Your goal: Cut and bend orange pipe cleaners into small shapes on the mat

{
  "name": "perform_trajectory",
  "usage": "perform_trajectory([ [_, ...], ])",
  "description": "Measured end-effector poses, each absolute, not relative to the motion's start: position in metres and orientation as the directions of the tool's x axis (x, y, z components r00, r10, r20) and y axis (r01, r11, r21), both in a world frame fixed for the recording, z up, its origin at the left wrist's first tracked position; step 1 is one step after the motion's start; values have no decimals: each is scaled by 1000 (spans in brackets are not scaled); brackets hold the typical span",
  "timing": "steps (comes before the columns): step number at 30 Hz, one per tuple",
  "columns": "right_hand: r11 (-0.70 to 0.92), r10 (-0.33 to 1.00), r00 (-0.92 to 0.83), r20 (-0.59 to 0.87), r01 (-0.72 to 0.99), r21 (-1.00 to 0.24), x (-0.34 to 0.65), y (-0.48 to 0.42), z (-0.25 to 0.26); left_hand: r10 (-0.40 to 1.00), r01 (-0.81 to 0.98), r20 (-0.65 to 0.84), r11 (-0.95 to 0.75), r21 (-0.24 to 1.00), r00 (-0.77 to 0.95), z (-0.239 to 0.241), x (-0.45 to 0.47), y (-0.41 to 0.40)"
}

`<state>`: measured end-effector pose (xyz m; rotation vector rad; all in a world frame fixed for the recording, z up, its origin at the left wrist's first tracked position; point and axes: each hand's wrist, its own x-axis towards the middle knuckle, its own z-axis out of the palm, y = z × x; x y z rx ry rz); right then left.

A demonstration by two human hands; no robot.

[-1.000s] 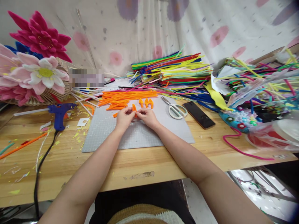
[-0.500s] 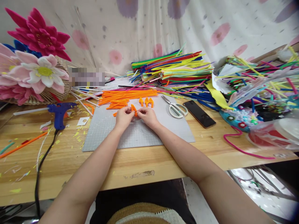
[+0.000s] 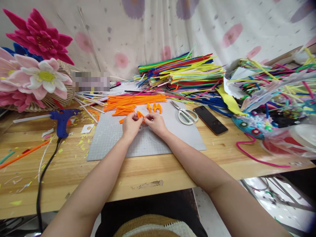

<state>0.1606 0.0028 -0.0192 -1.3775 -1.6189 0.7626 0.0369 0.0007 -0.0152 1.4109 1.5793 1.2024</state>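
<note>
Between the fingertips of both hands is a bent orange pipe cleaner [image 3: 140, 114], folded into a small pointed loop. My left hand [image 3: 131, 126] pinches it from the left, and my right hand [image 3: 155, 124] grips its other side with thumb and finger. Both hands are over the grey cutting mat [image 3: 148, 146]. Just beyond them lie finished-looking orange folded pieces [image 3: 154, 107] and a heap of orange pipe cleaners [image 3: 134, 99], some long and some cut short. White-handled scissors [image 3: 185, 117] rest on the mat to the right of my right hand.
A black phone [image 3: 210, 120] lies right of the mat. At left are a blue glue gun [image 3: 63, 121] with its cord, scraps and fuzzy flowers [image 3: 45, 77]. Bundles of coloured pipe cleaners [image 3: 187, 72] are piled at the back; a plastic-wrapped tub [image 3: 293, 140] stands far right.
The orange pipe cleaner between my fingers has tilted to the left and looks more open. Both hands have stayed almost in place, still pinching it.
</note>
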Motion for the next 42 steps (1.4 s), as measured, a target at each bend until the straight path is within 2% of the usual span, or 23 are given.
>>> perform_trajectory([
  [6,168,986,-80,149,371,-913,161,5,-19,998,91,-22,27,996,-54,-13,37,2],
  [19,202,978,-36,206,418,-886,161,2,-17,999,148,-7,13,989,-42,-11,35,1],
  [27,264,952,-15,306,543,-797,159,-1,-16,997,161,-15,27,987,-75,-12,41,-1],
  [34,331,931,-113,347,662,-673,162,1,-15,995,250,92,-80,965,-37,-12,37,-1],
  [38,327,909,-93,406,762,-559,162,-3,-14,994,260,71,-48,965,-79,-12,39,-1],
  [42,307,890,-52,453,803,-511,160,-7,-15,993,213,17,9,977,-120,-13,42,-1],
])
